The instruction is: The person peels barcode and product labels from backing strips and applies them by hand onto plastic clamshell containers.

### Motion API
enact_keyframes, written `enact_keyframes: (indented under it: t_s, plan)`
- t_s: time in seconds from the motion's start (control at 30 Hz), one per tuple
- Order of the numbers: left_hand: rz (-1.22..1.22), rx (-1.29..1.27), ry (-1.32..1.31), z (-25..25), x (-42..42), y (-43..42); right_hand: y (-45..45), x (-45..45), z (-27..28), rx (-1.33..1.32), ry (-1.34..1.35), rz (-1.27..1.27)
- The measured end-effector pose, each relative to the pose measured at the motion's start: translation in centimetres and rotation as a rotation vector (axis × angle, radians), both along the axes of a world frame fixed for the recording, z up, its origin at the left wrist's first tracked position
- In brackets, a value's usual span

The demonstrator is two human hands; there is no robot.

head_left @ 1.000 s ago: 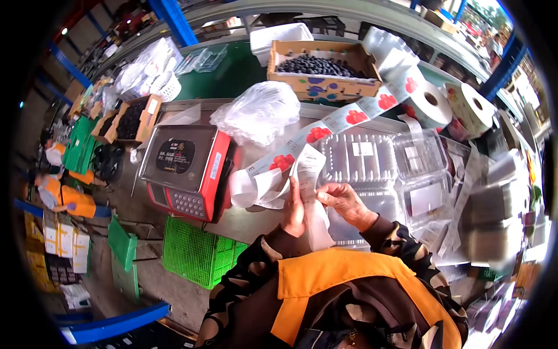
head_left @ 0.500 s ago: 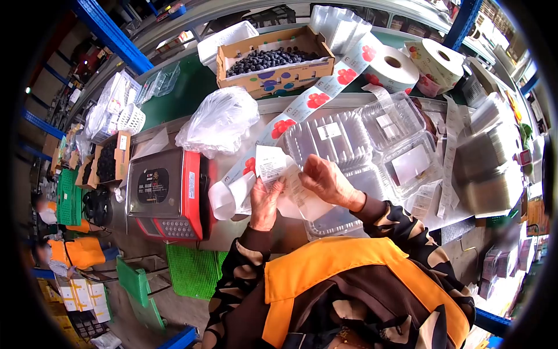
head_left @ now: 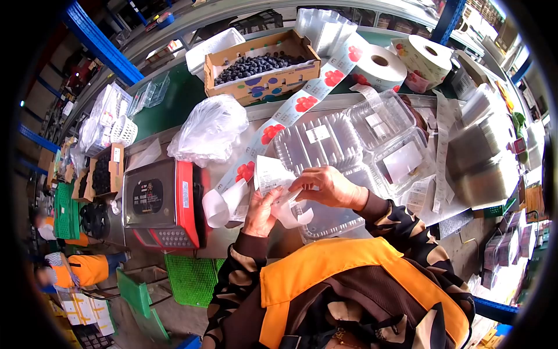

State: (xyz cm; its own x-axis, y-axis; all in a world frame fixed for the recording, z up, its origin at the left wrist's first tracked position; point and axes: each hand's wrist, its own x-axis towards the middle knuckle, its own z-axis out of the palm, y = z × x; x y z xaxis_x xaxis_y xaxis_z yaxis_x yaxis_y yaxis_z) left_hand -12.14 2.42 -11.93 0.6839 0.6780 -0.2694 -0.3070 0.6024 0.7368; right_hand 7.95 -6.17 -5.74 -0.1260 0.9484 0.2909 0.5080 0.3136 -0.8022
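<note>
My left hand (head_left: 260,214) pinches a white strip of printed labels (head_left: 269,173) between thumb and fingers. The fingers of my right hand (head_left: 334,187) are closed on the same strip, whose loose end curls below them. Just beyond and under my right hand lie clear plastic clamshell boxes (head_left: 332,152), some with white labels on them. A long ribbon of stickers with red fruit prints (head_left: 270,134) runs past my left hand, and its near end curls on the table.
A red scale (head_left: 187,203) stands left of my hands, with a crumpled plastic bag (head_left: 212,128) behind it. Farther back are a cardboard box of blueberries (head_left: 232,92) and sticker rolls (head_left: 381,67). Stacked clear containers (head_left: 479,157) stand right. Another person (head_left: 87,270) is at far left.
My right hand has moved left and down, close to my left hand. The label strip's loose end, spread out flat before, now curls under my fingers. The view has shifted slightly.
</note>
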Motion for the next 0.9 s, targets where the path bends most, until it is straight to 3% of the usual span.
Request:
enact_keyframes:
  t_s: [0.13, 0.27, 0.37, 0.4, 0.43, 0.47, 0.53, 0.7, 0.8, 0.9]
  plan:
    - [-0.002, -0.052, 0.013, -1.1, -0.2, -0.4, -1.0, -0.2, -0.4, 0.364, -0.262, -0.099]
    - [0.112, -0.164, 0.03, -1.5, 0.0, -1.1, -2.1, -0.3, -1.4, 0.485, -0.321, -0.092]
    - [0.306, -0.152, 0.054, -0.7, -0.4, -0.8, -2.4, 0.5, -1.7, 0.329, 0.016, -0.053]
    - [0.324, -0.037, -0.063, 0.3, -0.7, -0.1, -2.6, 1.7, -0.9, 0.056, 0.211, -0.117]
    - [0.324, -0.078, -0.2, 1.2, -1.3, 0.7, -1.7, 3.1, -3.5, -0.111, 0.537, -0.33]
    - [0.315, -0.107, -0.365, 2.6, -1.9, 1.1, -0.4, 5.7, -4.0, -0.075, 0.551, -0.461]
    - [0.302, -0.104, -0.565, 4.4, -3.3, 2.0, 1.3, 10.3, -6.2, -0.164, 0.171, -0.683]
    - [0.247, 0.014, -0.655, 5.7, -6.2, 3.8, 2.7, 9.6, -5.6, -0.265, -0.142, -0.557]
    - [0.224, 0.058, -0.633, 5.0, -6.6, 4.4, 2.7, 8.7, -6.4, -0.171, -0.338, -0.645]
    - [0.289, 0.156, -0.395, 4.0, -7.0, 4.1, 2.3, 9.2, -6.0, -0.144, -0.372, -0.831]
